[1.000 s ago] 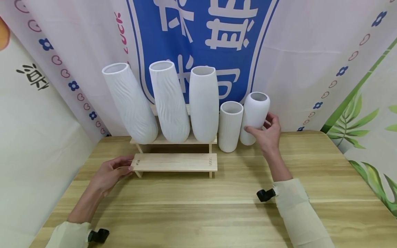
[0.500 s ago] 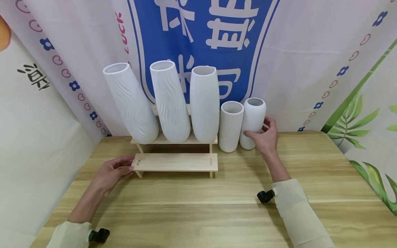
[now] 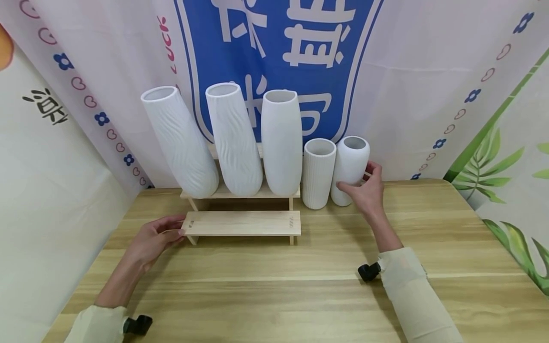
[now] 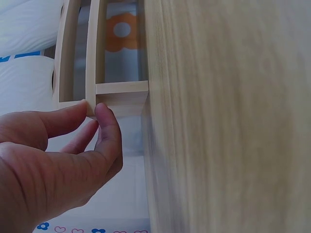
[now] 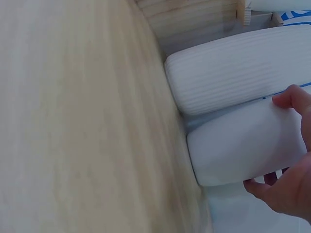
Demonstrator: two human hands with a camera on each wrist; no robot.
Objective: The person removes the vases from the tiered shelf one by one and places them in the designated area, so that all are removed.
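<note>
At the back right, my right hand (image 3: 364,190) grips a smooth white vase (image 3: 352,159), thumb on one side and fingers round the other. In the right wrist view the base of this vase (image 5: 233,150) meets the tabletop. Close on its left stands a ribbed white vase (image 3: 318,176). My left hand (image 3: 152,240) pinches the left end of the lowest board of a stepped wooden stand (image 3: 242,224); the left wrist view shows thumb and fingertips at the board's corner (image 4: 91,92).
Along the stand's middle step are three tall white vases: a wavy one (image 3: 182,147), another wavy one (image 3: 236,143) and a smoother one (image 3: 282,143). A printed curtain (image 3: 403,95) hangs right behind the wooden table (image 3: 257,295).
The smooth vase, earlier tilted and a little higher, has come down upright beside the ribbed vase with my right hand. My left hand has stayed at the stand.
</note>
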